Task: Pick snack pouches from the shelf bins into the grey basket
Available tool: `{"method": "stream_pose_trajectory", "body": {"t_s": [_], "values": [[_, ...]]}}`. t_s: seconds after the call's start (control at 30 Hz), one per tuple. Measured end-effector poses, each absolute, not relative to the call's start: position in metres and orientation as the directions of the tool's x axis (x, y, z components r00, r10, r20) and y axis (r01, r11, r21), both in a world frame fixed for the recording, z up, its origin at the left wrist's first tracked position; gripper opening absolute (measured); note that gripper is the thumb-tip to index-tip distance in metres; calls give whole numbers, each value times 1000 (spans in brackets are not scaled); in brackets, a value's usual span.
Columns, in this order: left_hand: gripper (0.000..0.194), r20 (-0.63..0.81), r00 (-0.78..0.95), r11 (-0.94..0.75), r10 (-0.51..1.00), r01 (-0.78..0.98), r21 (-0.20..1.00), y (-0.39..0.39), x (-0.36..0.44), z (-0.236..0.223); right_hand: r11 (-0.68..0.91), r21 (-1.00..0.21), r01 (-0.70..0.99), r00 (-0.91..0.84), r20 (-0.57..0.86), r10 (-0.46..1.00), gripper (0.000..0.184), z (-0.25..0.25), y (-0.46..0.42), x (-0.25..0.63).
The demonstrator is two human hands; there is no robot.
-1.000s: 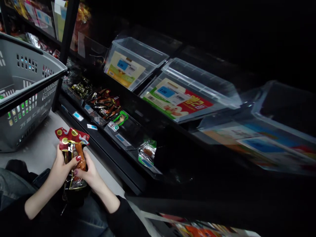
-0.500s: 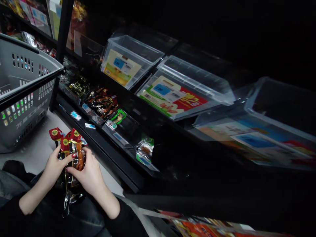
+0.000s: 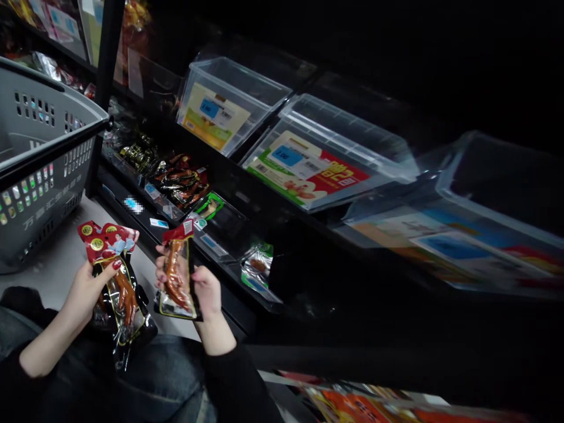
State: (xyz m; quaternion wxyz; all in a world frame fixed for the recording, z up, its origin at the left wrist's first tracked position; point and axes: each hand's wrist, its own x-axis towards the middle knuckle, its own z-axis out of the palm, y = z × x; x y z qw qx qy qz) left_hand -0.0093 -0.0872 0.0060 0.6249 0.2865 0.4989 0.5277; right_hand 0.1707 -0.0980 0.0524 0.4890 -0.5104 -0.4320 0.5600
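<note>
Sound handling called for gripping the red-topped vacuum packs (image 3: 126,299) by their edges, fronts uncovered. Near left, right of the grey shopping basket (image 3: 57,194), the left hand (image 3: 84,291) pinched these together beneath its thumb; farther right, the right hand (image 3: 209,294) clasped a single pack (image 3: 177,276) between thumb and curled fingers.

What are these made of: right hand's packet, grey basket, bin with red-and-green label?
Packet: probably plastic film, glossy; sharp highlights, contents showing through.
Basket: likely moulded plastic, mostly matte; soft sheen, slotted walls.
Bin: looks like clear rigid plastic, shiny; see-through walls, bright edges.
</note>
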Motion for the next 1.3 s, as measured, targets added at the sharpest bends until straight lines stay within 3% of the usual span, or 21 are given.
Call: {"method": "stream_pose_trajectory", "body": {"t_s": [0.1, 0.3, 0.57, 0.73, 0.87, 1.1, 1.3], "values": [[36, -330, -64, 280, 942, -395, 875, -85, -13, 8, -148, -974, -169, 31, -156, 987, 57, 61, -100, 181], [35, -305, -32, 269, 952, -388, 882, -87, -11, 10, -256, -942, -216, -123, -233, 965, 68, 63, -108, 173], [37, -262, -27, 236, 965, -355, 904, -89, -11, 9, -159, -986, -40, 108, -163, 981, 42, 63, -103, 175], [37, -332, 40, 319, 942, -412, 854, -90, -12, 16, -217, -944, -249, -130, -189, 973, 42, 65, -97, 183], [41, -315, -1, 278, 949, -470, 838, -94, -12, 28, -171, -924, -343, -126, -135, 983, 38, 62, -91, 192], [23, -449, 151, 443, 881, -597, 668, -97, -15, 29, -185, -970, -158, -47, -180, 983, 33, 45, -90, 182], [44, -451, 373, 580, 810, -621, 527, -101, -13, 21, -72, -972, 224, 95, -52, 994, 31, 40, -96, 162]]}}
